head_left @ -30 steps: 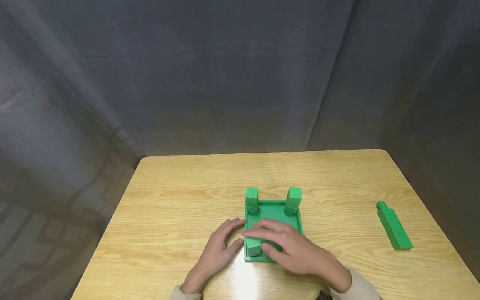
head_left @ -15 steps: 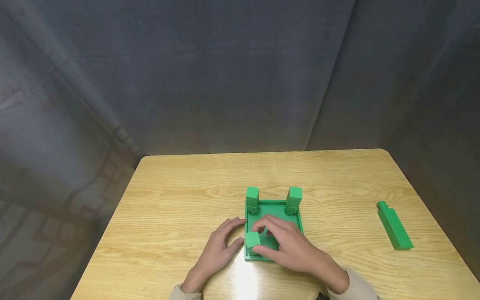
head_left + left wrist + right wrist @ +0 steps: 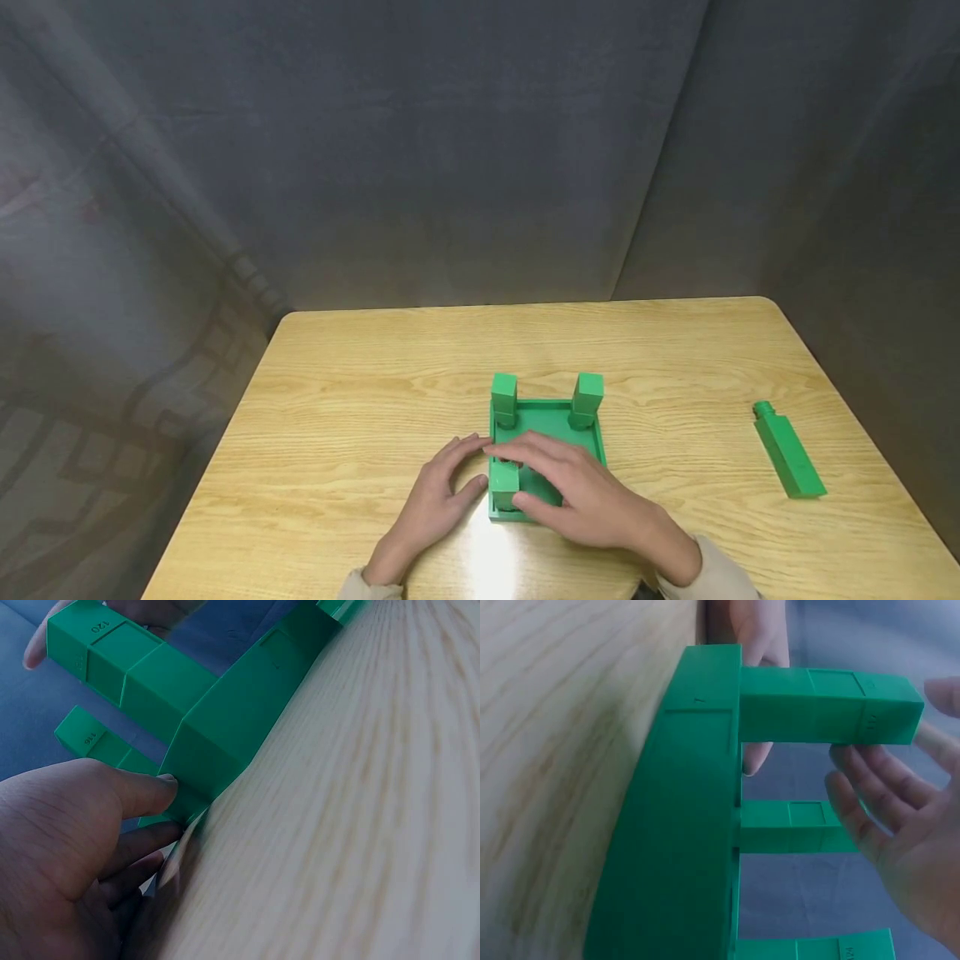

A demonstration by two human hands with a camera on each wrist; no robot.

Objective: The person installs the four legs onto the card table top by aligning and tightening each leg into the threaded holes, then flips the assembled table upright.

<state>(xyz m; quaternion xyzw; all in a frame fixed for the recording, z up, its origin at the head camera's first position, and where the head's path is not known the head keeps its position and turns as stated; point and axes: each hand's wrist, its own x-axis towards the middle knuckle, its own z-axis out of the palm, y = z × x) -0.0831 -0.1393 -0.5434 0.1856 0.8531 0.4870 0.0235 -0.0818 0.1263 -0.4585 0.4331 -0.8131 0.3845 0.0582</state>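
Note:
A square green tray-like base (image 3: 540, 417) with raised edges lies on the table, several numbers embossed on its posts. In its near left corner stands a square green leg (image 3: 505, 479), squared up with the base's edges. My right hand (image 3: 588, 496) spreads around that leg, fingers fairly straight past its far side and thumb at its near right; in the right wrist view the thumb (image 3: 943, 696) is apart from it. My left hand (image 3: 431, 504) rests along the base's left wall, its thumb (image 3: 154, 793) touching the corner. Two more green legs (image 3: 504, 392) stand at the far corners.
A loose green leg (image 3: 790, 457) with a threaded stub at one end lies on the right of the wooden table (image 3: 360, 375). A dark grey curtain (image 3: 450, 167) hangs behind the table and along its sides.
The right hand's fingers closed on the near left leg half a second ago and have since spread off it. The leg has turned from askew to square. The left hand stays put.

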